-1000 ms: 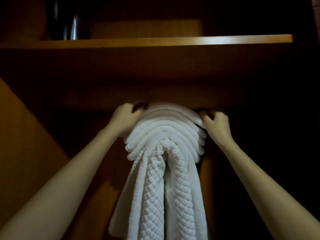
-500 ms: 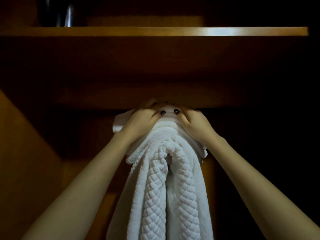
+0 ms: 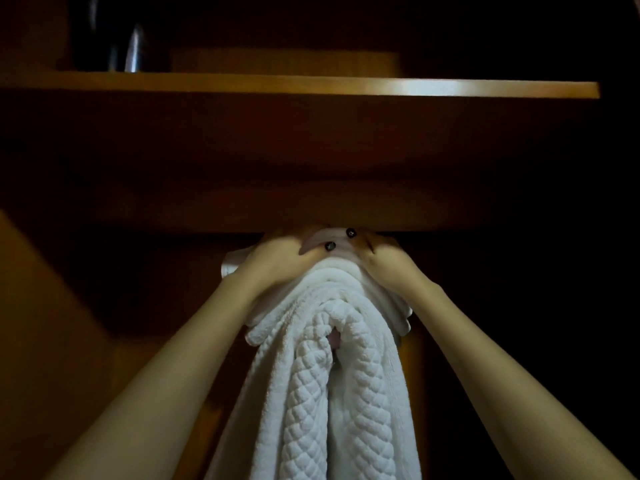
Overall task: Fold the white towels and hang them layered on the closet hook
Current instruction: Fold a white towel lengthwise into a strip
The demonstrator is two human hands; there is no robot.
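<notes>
1. Where the towels (image 3: pixel 332 382) bunch at their top, just under a dark wooden board (image 3: pixel 242 206), both hands close on them from either side.
2. The left hand (image 3: pixel 277 263) grasps the top of the bundle. Its fingers curl over the upper fold, and its thumb (image 3: pixel 317 247) lies across the front with a dark nail showing.
3. The right hand (image 3: pixel 382 263) grasps the same top from the other side, with fingers bent over the cloth. Its thumb points inward toward the left thumb; the two are near but apart.
4. The towels hang straight down between the forearms in stacked arcs. The outer layers are smooth, and a quilted one at the front is folded on itself with a narrow slit in the middle.
5. A short white end (image 3: pixel 232 266) juts out left of the left wrist, and layered edges show below the right wrist.
6. What carries the towels is hidden under cloth and hands.
7. Above, the lit edge of a shelf (image 3: pixel 346 85) runs across, and a dark shiny vessel (image 3: pixel 119 39) stands on its left part.
8. A wood wall (image 3: pixel 41 323) slopes at lower left.
</notes>
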